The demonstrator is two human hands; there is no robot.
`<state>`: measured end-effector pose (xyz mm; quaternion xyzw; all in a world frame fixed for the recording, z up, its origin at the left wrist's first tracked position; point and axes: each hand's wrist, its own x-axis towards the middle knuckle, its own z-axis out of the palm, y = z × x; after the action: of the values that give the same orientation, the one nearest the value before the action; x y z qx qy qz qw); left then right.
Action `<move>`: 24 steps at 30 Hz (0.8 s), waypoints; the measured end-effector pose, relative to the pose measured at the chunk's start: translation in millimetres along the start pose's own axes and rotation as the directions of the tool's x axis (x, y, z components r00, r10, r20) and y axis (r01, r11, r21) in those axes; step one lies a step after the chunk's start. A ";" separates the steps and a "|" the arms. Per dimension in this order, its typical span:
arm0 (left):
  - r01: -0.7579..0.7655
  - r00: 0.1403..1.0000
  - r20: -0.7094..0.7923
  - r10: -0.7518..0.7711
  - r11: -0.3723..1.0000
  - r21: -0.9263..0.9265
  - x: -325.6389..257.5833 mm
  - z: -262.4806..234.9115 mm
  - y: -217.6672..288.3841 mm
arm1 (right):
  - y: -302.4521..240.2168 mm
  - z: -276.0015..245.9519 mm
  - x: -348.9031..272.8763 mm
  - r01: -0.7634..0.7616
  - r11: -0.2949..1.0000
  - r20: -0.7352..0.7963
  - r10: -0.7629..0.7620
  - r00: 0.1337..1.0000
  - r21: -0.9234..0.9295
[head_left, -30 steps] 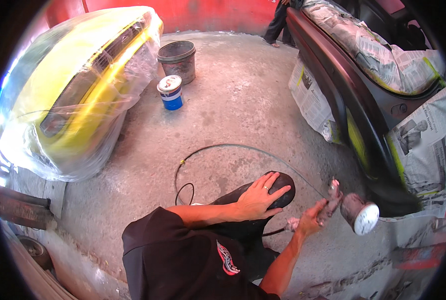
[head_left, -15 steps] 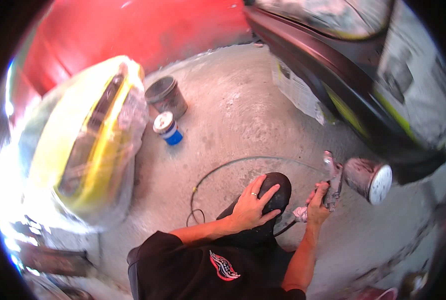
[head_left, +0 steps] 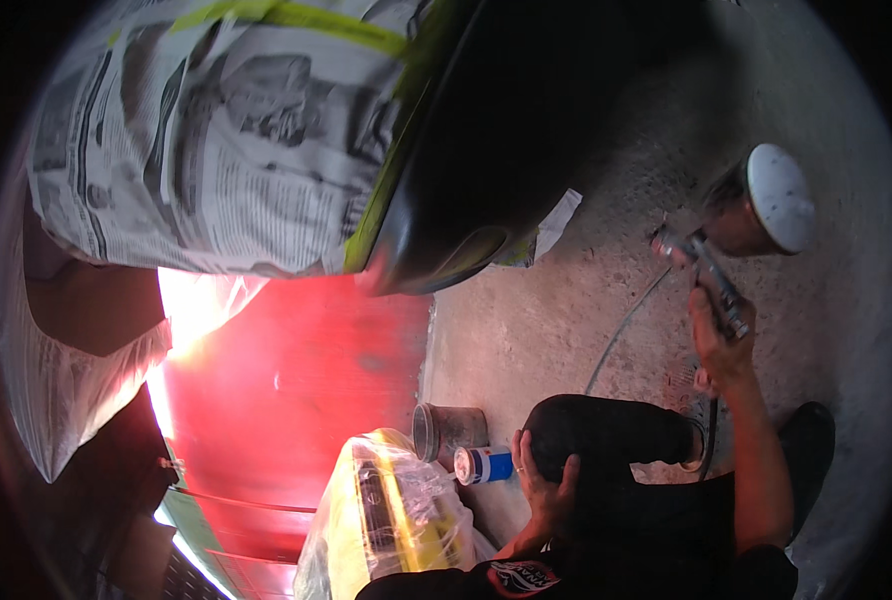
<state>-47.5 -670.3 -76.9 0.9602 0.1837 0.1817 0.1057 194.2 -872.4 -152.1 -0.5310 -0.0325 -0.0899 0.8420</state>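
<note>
My right hand (head_left: 723,340), at the right, is wrapped round the handle of a spray gun (head_left: 708,265). The gun's cup (head_left: 731,215) has a pale round end and sits beyond my fingers. An air hose (head_left: 621,330) runs from near the gun across the floor. With fingers spread, my left hand (head_left: 546,490) rests on my bent knee (head_left: 576,430) and holds nothing. Above and left of the gun is a dark car body panel (head_left: 466,200), apart from it. Newspaper (head_left: 236,160) edged with yellow-green tape covers the area beside that panel.
A grey bucket (head_left: 451,430) and a blue-and-white can (head_left: 484,465) stand left of my knee. Beyond them is a yellow part wrapped in clear plastic (head_left: 391,510). A large red surface (head_left: 296,400) lies behind. Concrete floor (head_left: 526,340) stretches under the panel and gun.
My view has swung and tilted, so the masked panel now fills the upper left. The spray gun, still in my right hand, appears higher in view. My left hand stays on the knee.
</note>
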 end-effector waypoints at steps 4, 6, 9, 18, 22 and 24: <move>-0.026 0.999 0.019 0.026 0.999 0.027 9.1 -1.4 9.8 | -13.0 3.2 43.3 0.152 0.983 -0.240 -0.174 0.955 -0.106; -0.033 0.999 0.022 0.032 0.999 0.041 9.7 0.8 10.9 | -3.7 14.1 45.4 0.097 0.990 -0.280 -0.122 0.952 -0.099; -0.024 1.000 0.020 0.023 0.998 0.058 9.3 1.1 12.4 | -1.0 42.0 42.8 -0.147 0.987 -0.182 0.157 0.971 0.067; -0.009 1.000 -0.015 0.010 0.997 0.080 6.9 -2.5 20.6 | -7.3 25.0 21.3 -0.552 0.804 0.366 0.456 0.811 0.222; -0.003 1.000 -0.024 0.005 0.997 0.071 5.0 3.5 15.5 | -4.7 -23.1 53.4 -0.209 0.974 0.097 0.201 0.975 0.089; -0.020 1.000 -0.015 0.021 0.997 0.078 10.7 5.3 18.9 | 2.9 -48.4 82.4 -0.120 0.991 -0.040 0.118 0.992 -0.060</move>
<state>-30.2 -684.0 -73.3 0.9639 0.1818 0.1833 0.0650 273.6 -924.4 -163.4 -0.5564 0.0175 -0.0500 0.8292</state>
